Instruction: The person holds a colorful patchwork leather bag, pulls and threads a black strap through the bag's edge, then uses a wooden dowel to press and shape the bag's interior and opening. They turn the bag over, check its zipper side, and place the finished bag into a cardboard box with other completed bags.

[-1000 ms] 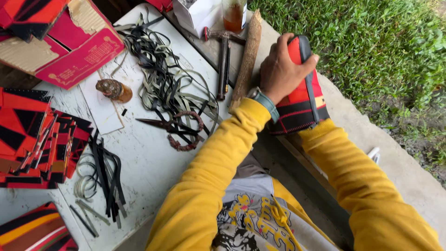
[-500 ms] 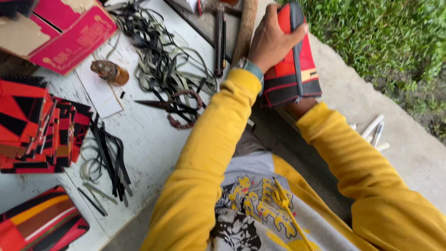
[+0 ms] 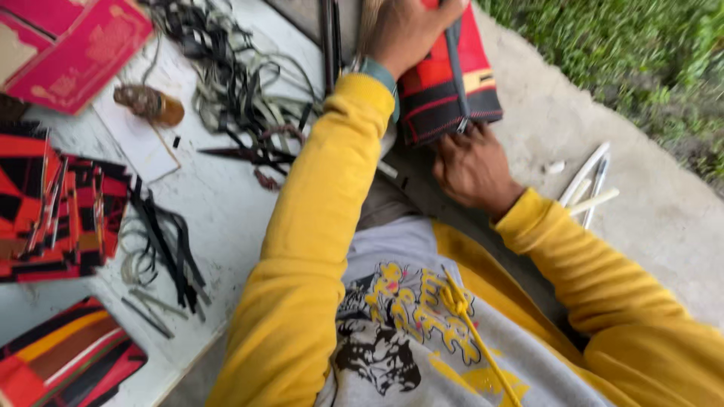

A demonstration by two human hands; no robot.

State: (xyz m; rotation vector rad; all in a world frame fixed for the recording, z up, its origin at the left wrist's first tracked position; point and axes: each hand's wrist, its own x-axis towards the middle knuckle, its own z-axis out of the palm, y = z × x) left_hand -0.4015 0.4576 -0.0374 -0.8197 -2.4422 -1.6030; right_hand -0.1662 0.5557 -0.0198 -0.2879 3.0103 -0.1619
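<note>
We see the red and black woven pouch (image 3: 452,79) at the far right edge of the tabletop (image 3: 219,218), held between 2 hands. The left hand (image 3: 407,34) lies over its far left side, fingers curled across the top, so its grip is clamped on the pouch. The right hand (image 3: 471,169) sits just under the pouch's near edge, fingertips touching the fabric near a small metal zip pull; whether that grip is closed on the pouch or only pressing against it we cannot tell, since the fingers are tucked beneath.

Left of the left hand, a tangle of black straps (image 3: 234,75) spreads over the tabletop, with dark scissors (image 3: 249,154) lying at its near edge. A small brown bottle (image 3: 151,105) lies on its side on a sheet of white paper (image 3: 139,139) further left. A pink cardboard box (image 3: 72,49) fills the far left corner. Stacks of red and black pieces (image 3: 56,200) lie at the left edge, with more black strips (image 3: 162,249) beside them. Right of the right hand, 3 white sticks (image 3: 588,181) rest on the concrete floor (image 3: 641,226), and grass (image 3: 626,53) lies beyond.

The left sleeve (image 3: 317,226) crosses the middle and hides part of the tabletop edge. The pouch's far end and the left fingertips are cut off at the top, and the whole view is blurred.
</note>
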